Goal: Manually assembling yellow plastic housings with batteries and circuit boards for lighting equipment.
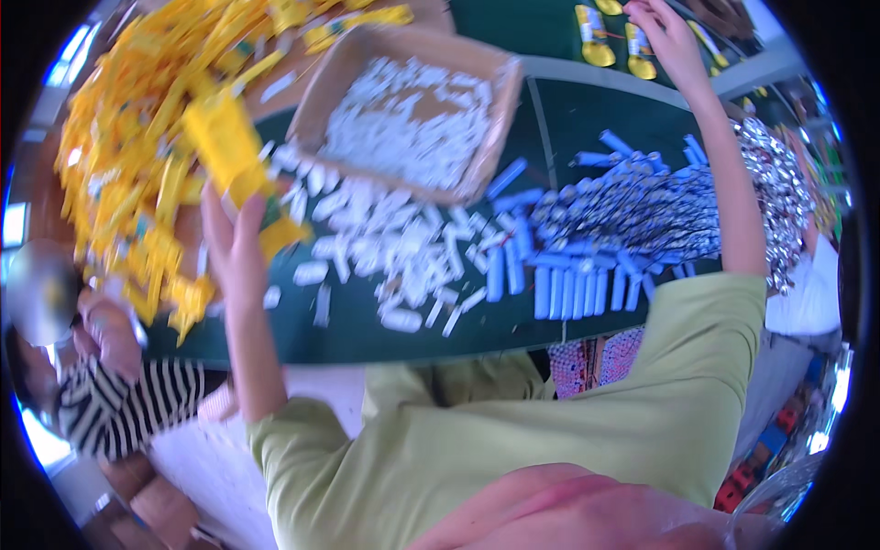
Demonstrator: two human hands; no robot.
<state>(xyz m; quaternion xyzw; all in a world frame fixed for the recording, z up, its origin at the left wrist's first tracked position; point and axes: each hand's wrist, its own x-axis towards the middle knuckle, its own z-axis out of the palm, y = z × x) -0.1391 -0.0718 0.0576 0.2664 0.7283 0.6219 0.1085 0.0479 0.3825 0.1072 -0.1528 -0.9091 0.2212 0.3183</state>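
Pinching yellow packet point(220, 137) at near end, left hand point(238, 255) needs light, steady hold, clear of white strips point(396, 235) rightward; right hand point(669, 38) beside yellow spoon-shaped piece point(642, 67), grip unclear.

On my remote feed I read an assembly workshop: a green worktable point(610, 108) carries a cardboard tray point(500, 115) of white pieces point(367, 128), heaped yellow packaging point(137, 119) to the tray's left, massed blue tubes point(632, 206) to its lower right.
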